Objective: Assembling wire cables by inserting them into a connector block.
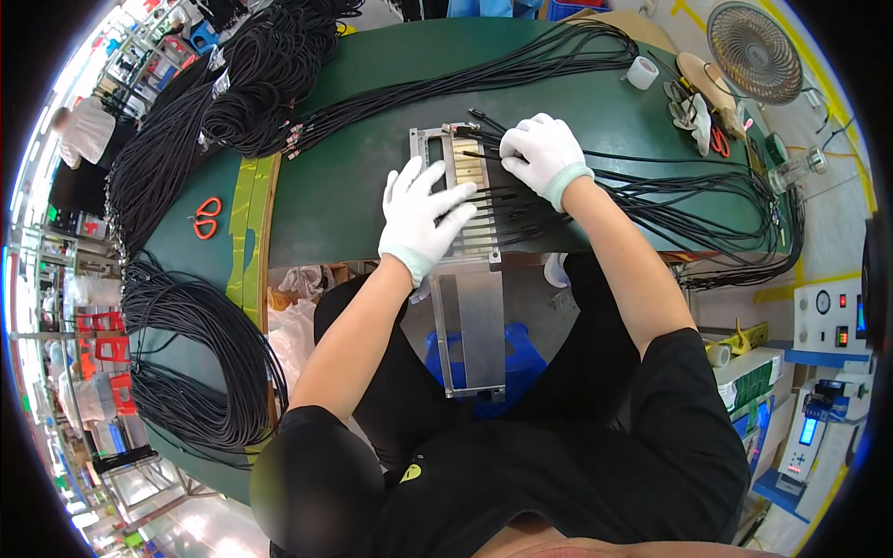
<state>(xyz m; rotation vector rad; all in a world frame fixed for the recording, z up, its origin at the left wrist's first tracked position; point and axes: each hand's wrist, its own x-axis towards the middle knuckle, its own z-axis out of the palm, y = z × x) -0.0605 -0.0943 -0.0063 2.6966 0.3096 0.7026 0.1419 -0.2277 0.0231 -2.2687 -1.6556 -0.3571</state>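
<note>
A metal fixture (474,325) with a row of pale slots lies across the table's near edge, its lower end jutting out over my lap. Several black cables (642,200) run from the right, their ends at the slots. My left hand (419,216), in a white glove, rests over the slotted part with fingers spread, fingertips near the cable ends. My right hand (546,158), gloved too, is curled with fingers together on a black cable at the fixture's upper right; its fingertips are partly hidden. One cable end (484,118) sticks out past that hand.
Bundled black cables (200,353) cover the left side, near orange-handled scissors (206,219). More cables (446,84) stretch along the back beside a white tape roll (642,73). A fan (755,51) and red-handled tool (719,141) are at right. Another person (88,135) stands far left.
</note>
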